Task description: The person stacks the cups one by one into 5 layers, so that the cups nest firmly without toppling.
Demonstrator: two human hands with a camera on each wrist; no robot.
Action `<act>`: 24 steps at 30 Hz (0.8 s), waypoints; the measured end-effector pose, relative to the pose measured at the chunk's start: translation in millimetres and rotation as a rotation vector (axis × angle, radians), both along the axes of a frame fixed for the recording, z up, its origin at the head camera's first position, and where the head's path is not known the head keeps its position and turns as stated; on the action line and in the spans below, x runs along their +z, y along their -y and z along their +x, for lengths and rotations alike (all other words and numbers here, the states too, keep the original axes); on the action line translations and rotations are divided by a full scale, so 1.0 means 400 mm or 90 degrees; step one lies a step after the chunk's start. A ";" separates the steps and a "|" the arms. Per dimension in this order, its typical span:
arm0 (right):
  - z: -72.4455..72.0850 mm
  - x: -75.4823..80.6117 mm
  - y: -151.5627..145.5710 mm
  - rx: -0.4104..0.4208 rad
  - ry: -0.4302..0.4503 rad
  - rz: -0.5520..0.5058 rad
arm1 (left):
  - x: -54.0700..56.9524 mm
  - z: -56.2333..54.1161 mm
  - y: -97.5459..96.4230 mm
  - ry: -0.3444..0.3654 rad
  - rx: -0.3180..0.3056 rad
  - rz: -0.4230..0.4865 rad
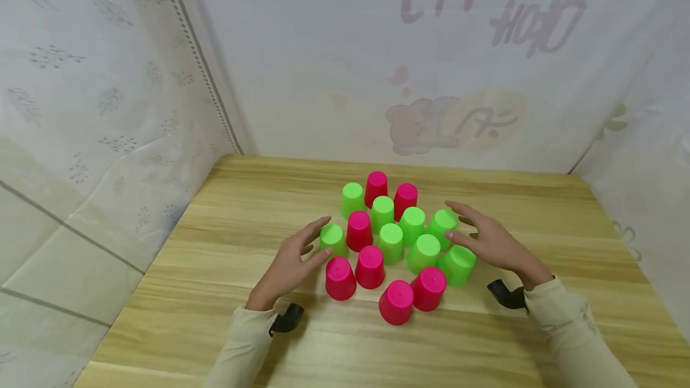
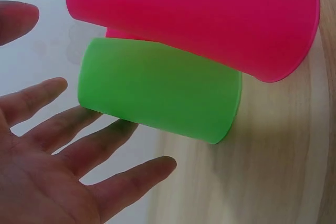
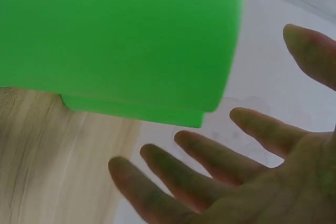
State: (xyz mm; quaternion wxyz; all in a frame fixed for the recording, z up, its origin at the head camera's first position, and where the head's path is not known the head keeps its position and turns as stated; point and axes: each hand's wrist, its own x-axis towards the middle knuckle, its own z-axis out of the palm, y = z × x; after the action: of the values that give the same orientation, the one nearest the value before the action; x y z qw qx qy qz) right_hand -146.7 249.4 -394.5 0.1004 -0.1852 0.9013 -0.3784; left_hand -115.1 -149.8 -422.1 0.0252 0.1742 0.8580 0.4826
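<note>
Several pink and green cups stand upside down in a loose cluster on the wooden table. At its left side, my left hand (image 1: 291, 262) has its fingers spread by a green cup (image 1: 333, 241), with a pink cup (image 1: 340, 280) just in front. In the left wrist view, the fingertips lie along that green cup (image 2: 157, 87); whether they touch it I cannot tell. My right hand (image 1: 490, 241) reaches in from the right, fingers extended beside a green cup (image 1: 442, 224) and above another green cup (image 1: 458, 267). Neither hand holds anything.
Behind stand two pink cups (image 1: 377, 187) and a green cup (image 1: 353, 198). Two more pink cups (image 1: 397, 304) are at the front. The wooden table (image 1: 259, 196) meets a printed cloth backdrop (image 1: 323, 76) at its far edge. Each wrist wears a black mount (image 1: 288, 318).
</note>
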 end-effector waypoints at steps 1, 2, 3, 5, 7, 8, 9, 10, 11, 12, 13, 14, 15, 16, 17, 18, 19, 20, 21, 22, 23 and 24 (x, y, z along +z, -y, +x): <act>-0.006 -0.003 -0.003 0.004 0.006 -0.003 | -0.001 -0.001 0.000 0.006 -0.003 0.008; -0.011 -0.006 -0.005 0.007 0.009 -0.004 | -0.002 -0.002 0.000 0.011 -0.005 0.014; -0.017 -0.010 -0.007 0.010 0.014 -0.009 | -0.004 -0.004 0.000 0.016 -0.004 0.020; -0.026 -0.016 -0.010 0.012 0.016 -0.010 | -0.007 -0.006 0.001 0.022 -0.003 0.030; -0.034 -0.022 -0.014 0.013 0.020 -0.017 | -0.008 -0.009 0.002 0.025 -0.002 0.036; -0.037 -0.025 -0.015 0.013 0.020 -0.021 | -0.010 -0.010 0.002 0.026 -0.003 0.037; -0.040 -0.028 -0.017 0.014 0.022 -0.029 | -0.011 -0.012 0.002 0.025 -0.005 0.038; -0.044 -0.032 -0.018 0.014 0.022 -0.034 | -0.013 -0.014 0.003 0.024 -0.007 0.039; -0.046 -0.036 -0.019 0.015 0.024 -0.041 | -0.015 -0.016 0.003 0.026 -0.007 0.040; -0.050 -0.040 -0.019 0.017 0.025 -0.049 | -0.017 -0.018 0.003 0.026 -0.009 0.039; -0.052 -0.044 -0.020 0.019 0.025 -0.054 | -0.019 -0.020 0.004 0.027 -0.010 0.040; -0.055 -0.047 -0.019 0.021 0.025 -0.061 | -0.021 -0.022 0.004 0.028 -0.010 0.041; -0.058 -0.050 -0.019 0.023 0.027 -0.065 | -0.023 -0.024 0.004 0.030 -0.010 0.042; -0.061 -0.053 -0.019 0.024 0.029 -0.070 | -0.025 -0.025 0.004 0.033 -0.010 0.044; -0.063 -0.055 -0.019 0.025 0.030 -0.072 | -0.026 -0.027 0.004 0.035 -0.010 0.046; -0.065 -0.056 -0.019 0.024 0.031 -0.073 | -0.026 -0.028 0.003 0.036 -0.010 0.047; -0.067 -0.058 -0.019 0.022 0.032 -0.075 | -0.027 -0.029 0.003 0.039 -0.009 0.049; -0.068 -0.059 -0.019 0.022 0.031 -0.074 | -0.028 -0.030 0.002 0.042 -0.008 0.051; -0.070 -0.061 -0.019 0.021 0.031 -0.074 | -0.029 -0.031 0.002 0.045 -0.006 0.053; -0.072 -0.063 -0.020 0.020 0.029 -0.074 | -0.030 -0.032 0.001 0.048 -0.004 0.053; -0.073 -0.065 -0.020 0.019 0.027 -0.074 | -0.031 -0.032 0.002 0.049 -0.002 0.053; -0.075 -0.067 -0.020 0.019 0.026 -0.074 | -0.032 -0.032 0.001 0.051 0.000 0.054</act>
State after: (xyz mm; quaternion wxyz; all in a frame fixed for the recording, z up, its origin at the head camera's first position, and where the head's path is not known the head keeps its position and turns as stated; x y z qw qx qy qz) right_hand -176.8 257.6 -421.5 0.1135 -0.1961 0.8728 -0.4324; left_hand -127.9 -150.3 -434.8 0.0522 0.1554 0.8350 0.5252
